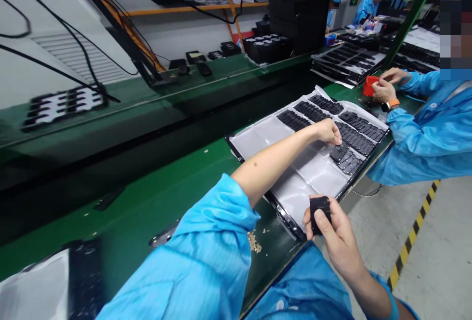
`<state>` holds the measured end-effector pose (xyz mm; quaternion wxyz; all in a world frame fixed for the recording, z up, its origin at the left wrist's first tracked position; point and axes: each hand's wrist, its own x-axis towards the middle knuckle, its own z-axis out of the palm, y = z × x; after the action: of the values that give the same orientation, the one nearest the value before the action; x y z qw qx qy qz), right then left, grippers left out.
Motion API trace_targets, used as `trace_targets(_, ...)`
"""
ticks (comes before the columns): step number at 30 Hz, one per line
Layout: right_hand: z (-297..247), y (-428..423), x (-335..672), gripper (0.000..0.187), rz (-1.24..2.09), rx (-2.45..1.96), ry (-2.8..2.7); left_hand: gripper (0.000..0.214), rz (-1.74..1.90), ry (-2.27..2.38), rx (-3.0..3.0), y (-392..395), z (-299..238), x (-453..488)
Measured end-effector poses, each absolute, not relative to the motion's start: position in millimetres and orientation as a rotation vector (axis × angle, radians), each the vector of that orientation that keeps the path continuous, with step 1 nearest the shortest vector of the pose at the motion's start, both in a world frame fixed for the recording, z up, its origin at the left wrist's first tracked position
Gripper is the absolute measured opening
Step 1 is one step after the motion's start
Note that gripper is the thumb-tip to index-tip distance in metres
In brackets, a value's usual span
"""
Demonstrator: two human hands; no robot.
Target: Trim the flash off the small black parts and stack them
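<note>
My left hand (328, 132) reaches over a tray (258, 138) lined with white film. Its fingers are pinched together at the upper edge of a flat black plastic part (339, 153), which lies over a row of similar parts. Several rows of thin black parts (354, 138) fill the far and right sections of the tray. Closer to me, at the tray's near corner, my right hand (337, 231) is closed around another flat black plastic part (320, 214), with the thumb across its face.
A co-worker's hands (385, 86) hold a red object (370, 85) beyond the tray. Small tan crumbs (254, 242) lie on the green bench (147, 221). Stacked trays (348, 62) stand farther back. A white-and-black sheet (40, 285) lies at lower left.
</note>
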<state>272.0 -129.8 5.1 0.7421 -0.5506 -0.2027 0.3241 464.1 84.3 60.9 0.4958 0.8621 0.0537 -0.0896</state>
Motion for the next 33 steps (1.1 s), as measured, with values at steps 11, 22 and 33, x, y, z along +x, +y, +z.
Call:
trace_targets(11, 7.9, -123.0, 270.5, 0.03, 0.727, -1.21, -0.495, 0.024, -0.227, 0.094, 2.323, 82.5, 58.2, 473.9)
trace_targets(22, 4.6, -124.2, 300.4, 0.029, 0.606, -1.143, -0.349, 0.034, -0.219, -0.092, 2.086, 92.5, 83.0, 393.4)
trace_targets(33, 2.1, -95.9, 323.7, 0.038, 0.495, -1.099, -0.351, 0.01, -0.216, 0.02, 1.6, 84.8, 65.4, 353.5)
